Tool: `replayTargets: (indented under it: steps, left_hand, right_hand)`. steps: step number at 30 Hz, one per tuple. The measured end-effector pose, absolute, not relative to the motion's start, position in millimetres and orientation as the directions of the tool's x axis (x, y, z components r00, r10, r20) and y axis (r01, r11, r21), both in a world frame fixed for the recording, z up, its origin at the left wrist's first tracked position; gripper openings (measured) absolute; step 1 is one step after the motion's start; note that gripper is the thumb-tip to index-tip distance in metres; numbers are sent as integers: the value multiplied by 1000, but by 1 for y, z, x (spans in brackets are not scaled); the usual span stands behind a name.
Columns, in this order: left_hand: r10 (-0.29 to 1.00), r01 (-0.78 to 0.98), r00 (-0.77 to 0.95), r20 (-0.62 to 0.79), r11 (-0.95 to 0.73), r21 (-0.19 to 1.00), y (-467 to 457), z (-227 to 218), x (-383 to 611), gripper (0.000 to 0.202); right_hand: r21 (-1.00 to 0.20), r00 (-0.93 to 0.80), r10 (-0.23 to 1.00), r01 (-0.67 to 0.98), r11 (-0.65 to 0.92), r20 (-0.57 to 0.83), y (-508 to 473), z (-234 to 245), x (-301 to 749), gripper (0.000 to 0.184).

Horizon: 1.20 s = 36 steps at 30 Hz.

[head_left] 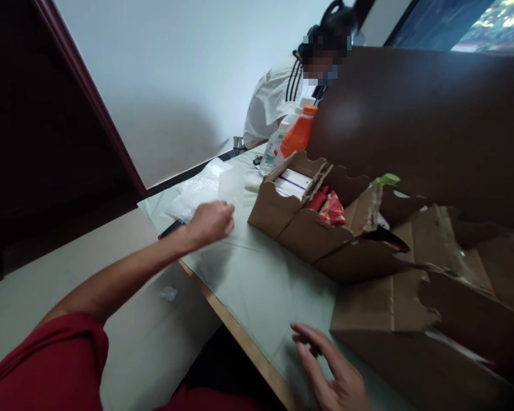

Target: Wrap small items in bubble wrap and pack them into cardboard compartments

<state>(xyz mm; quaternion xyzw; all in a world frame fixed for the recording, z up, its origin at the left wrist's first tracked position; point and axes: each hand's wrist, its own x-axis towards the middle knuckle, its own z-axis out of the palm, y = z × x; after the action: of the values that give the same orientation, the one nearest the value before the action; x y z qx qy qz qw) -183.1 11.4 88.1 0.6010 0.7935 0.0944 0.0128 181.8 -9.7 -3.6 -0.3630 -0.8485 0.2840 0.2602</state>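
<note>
My left hand (pixel 211 222) is stretched out over the table and closed on a small clear plastic piece (pixel 231 185), held up beside a heap of bubble wrap (pixel 197 194). Nearer to me, my right hand (pixel 332 371) lies open on the pale green table cover (pixel 257 279), fingers spread, next to a torn cardboard box (pixel 411 325). A second open cardboard box (pixel 308 222) stands in the middle, holding white packets and red wrappers (pixel 332 208).
An orange-capped bottle (pixel 298 134) and a white bottle (pixel 274 148) stand behind the open box. A large brown board (pixel 420 125) rises at the right. Another person in a white striped shirt (pixel 274 97) sits at the far end. The table's wooden edge (pixel 235 328) runs diagonally.
</note>
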Motion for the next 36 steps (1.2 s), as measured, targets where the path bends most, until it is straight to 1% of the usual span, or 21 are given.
replayTargets:
  steps: [2,4,6,8,10,11,12,14,15,16,17,19,21,22,24,26,27,30,32,34,36]
  left_hand:
    - [990,972,-142,22,135,195,-14,70,-124,21]
    - [999,968,-37,-37,45,245,-34,50,-71,19]
    - [997,951,31,-74,-7,309,-47,34,-32,19]
    - [993,925,69,-97,-27,378,-56,25,-10,22]
    - [990,892,90,-111,-31,450,-66,22,-5,35]
    - [990,860,90,-106,-23,510,-72,21,-7,44]
    - [992,814,85,-93,-15,581,-79,20,-12,54]
    - [996,703,76,-39,-26,710,-94,17,-25,69]
    - [997,660,79,-2,-51,749,-101,14,-30,74]
    - [996,638,86,33,-81,766,-107,9,-35,76]
    - [994,641,91,64,-107,760,-111,4,-37,74]
    - [994,659,43,105,-107,745,-112,-7,-38,58]
    - [994,669,-43,104,-48,741,-104,-16,-34,49]
    - [993,675,-76,89,-15,738,-98,-19,-32,48]
    - [995,702,-90,42,34,712,-85,-23,-29,52]
    - [997,746,-76,12,49,664,-76,-25,-29,56]
    - [998,769,-67,12,44,637,-73,-26,-30,58]
    - [997,826,-38,74,-10,563,-74,-29,-32,55]
    - [986,851,-36,161,-54,522,-79,-31,-34,47]
    - [963,855,-48,264,-96,509,-88,-31,-35,41]
    - [935,840,-63,349,-139,524,-96,-29,-36,40]
  right_hand:
    - [-604,-631,696,420,677,342,-10,5,173,31]
    - [-485,-682,595,383,786,425,-14,8,173,42]
    - [-368,-747,500,358,858,437,-19,5,179,56]
    - [-324,-788,466,354,877,402,-24,-3,188,66]
    - [-350,-792,478,355,867,380,-29,-12,194,69]
    - [-374,-785,496,363,853,370,-32,-17,195,65]
    - [-400,-773,520,375,836,362,-33,-21,194,58]
    - [-469,-740,582,404,785,336,-35,-26,189,35]
    - [-520,-715,622,417,746,319,-35,-28,185,26]
    - [-580,-682,668,427,694,298,-34,-29,182,21]
    - [-644,-642,718,435,629,267,-32,-29,179,21]
    - [-744,-570,803,458,487,175,-28,-28,177,23]
    - [-750,-510,849,508,423,134,-25,-26,181,35]
    - [-719,-478,863,541,436,163,-25,-25,185,39]
    - [-606,-426,851,601,521,309,-29,-21,193,39]
    - [-476,-470,770,607,637,431,-36,-16,199,33]
    - [-429,-535,723,583,690,437,-38,-13,199,32]
    - [-382,-720,625,509,772,304,-39,-9,192,37]
    - [-387,-756,618,515,765,216,-33,-10,185,37]
    - [-389,-767,611,512,766,193,-25,-12,181,31]
    - [-373,-783,584,488,789,212,-21,-14,180,28]
